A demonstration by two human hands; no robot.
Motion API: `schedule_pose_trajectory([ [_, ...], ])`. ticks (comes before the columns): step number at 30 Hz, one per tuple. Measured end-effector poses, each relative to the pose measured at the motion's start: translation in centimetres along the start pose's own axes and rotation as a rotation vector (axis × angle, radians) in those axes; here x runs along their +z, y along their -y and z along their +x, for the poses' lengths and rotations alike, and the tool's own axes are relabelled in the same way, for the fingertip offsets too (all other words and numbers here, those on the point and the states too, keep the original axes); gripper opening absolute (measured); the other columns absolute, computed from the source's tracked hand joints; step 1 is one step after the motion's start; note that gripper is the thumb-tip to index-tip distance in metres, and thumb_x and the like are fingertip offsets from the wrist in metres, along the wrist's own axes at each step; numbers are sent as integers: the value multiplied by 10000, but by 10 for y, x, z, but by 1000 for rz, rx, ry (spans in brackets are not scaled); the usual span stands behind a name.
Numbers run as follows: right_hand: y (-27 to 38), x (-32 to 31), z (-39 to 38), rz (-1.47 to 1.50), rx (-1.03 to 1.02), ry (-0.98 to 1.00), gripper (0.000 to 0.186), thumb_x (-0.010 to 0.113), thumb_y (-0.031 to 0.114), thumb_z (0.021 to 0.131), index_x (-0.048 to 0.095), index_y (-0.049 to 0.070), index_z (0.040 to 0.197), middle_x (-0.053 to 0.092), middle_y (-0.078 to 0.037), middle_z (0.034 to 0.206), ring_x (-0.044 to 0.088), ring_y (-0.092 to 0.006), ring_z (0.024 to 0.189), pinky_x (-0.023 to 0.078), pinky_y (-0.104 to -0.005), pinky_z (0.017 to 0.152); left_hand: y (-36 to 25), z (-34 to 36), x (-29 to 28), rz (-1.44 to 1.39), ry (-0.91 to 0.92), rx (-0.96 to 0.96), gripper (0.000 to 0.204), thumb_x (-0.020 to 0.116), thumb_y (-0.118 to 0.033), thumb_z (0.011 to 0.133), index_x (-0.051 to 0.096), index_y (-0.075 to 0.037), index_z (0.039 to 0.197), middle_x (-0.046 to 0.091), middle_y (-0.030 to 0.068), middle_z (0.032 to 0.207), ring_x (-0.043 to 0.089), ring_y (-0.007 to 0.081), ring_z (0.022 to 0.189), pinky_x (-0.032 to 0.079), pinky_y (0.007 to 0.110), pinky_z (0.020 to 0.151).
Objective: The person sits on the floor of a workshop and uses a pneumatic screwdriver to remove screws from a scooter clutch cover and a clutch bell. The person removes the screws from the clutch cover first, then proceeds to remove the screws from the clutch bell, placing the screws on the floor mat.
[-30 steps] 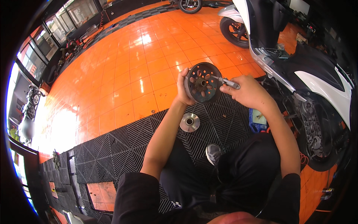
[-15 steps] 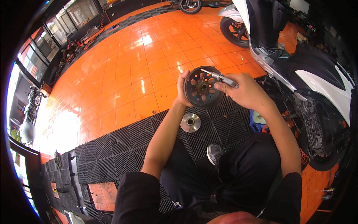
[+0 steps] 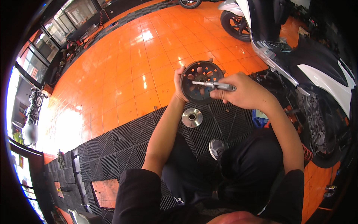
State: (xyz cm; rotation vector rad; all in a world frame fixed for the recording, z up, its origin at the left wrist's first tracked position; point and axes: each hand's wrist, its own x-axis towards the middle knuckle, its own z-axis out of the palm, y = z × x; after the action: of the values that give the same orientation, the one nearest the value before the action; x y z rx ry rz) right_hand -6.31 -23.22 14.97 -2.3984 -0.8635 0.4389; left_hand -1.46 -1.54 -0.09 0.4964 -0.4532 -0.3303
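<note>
My left hand [image 3: 179, 84] grips the left rim of a dark, round clutch bell [image 3: 192, 95], its fingers wrapped behind and partly visible through the holes. The bell is tilted, with its perforated inside facing me. My right hand [image 3: 244, 91] is closed on a silver hand tool with a slim rod-like tip [image 3: 220, 86]; its exact kind is unclear. That tip lies across the bell's face, close to the central hub, and I cannot tell whether it touches. Below the bell, a shiny metal pulley disc [image 3: 192, 117] with a central hole rests on the black mat [image 3: 123, 140].
A white and black scooter [image 3: 317, 76] stands at the right, its lower mechanical side exposed. Beside my right knee are a blue container [image 3: 258, 118] and a coiled orange hose [image 3: 307, 152]. Glossy orange tiles [image 3: 123, 63] stretch ahead. My shoe [image 3: 215, 148] is behind the disc.
The tool's tip has swung from the bell's upper right edge down and left, across toward the hub. Both hands and the bell have shifted slightly, and the bell's tilt has changed.
</note>
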Motion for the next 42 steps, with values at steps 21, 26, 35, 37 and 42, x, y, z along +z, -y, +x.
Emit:
schedule_pose_trajectory([
  [21, -20, -4, 1, 7, 174, 251, 448, 698, 452, 906, 736, 8, 865, 676, -114, 658, 701, -250, 711, 526, -404, 731, -4, 5, 8, 55, -5, 46, 967, 592, -528, 798, 278, -26, 1562, 563, 221, 1366, 616, 397, 1177, 523, 532, 1015],
  [26, -8, -11, 4, -230, 295, 111, 445, 685, 454, 918, 744, 14, 894, 694, -133, 709, 697, -268, 721, 526, -404, 737, -12, 1, 3, 179, -40, 64, 998, 582, -603, 783, 311, -18, 1545, 550, 224, 1380, 593, 360, 1209, 522, 498, 1005],
  [35, -32, -5, 10, -109, 250, 160, 461, 679, 462, 923, 734, 7, 876, 694, -140, 707, 697, -276, 711, 524, -411, 720, -9, 3, 21, 241, -193, 141, 945, 590, -580, 787, 368, -38, 1528, 603, 160, 1308, 648, 299, 1074, 572, 426, 918],
  [37, -31, -4, 7, -41, 219, 234, 448, 676, 446, 926, 734, 4, 884, 693, -156, 717, 701, -298, 722, 524, -422, 724, -7, 4, 22, 215, -234, 162, 941, 594, -576, 790, 368, -40, 1529, 617, 153, 1275, 663, 293, 1032, 587, 416, 879],
  [42, -35, -3, 8, -29, 231, 187, 409, 719, 412, 912, 735, 11, 838, 668, -62, 655, 648, -169, 635, 509, -340, 675, -10, 2, 19, 296, -193, 176, 947, 595, -591, 790, 369, -43, 1528, 623, 145, 1254, 663, 280, 1015, 587, 410, 875],
])
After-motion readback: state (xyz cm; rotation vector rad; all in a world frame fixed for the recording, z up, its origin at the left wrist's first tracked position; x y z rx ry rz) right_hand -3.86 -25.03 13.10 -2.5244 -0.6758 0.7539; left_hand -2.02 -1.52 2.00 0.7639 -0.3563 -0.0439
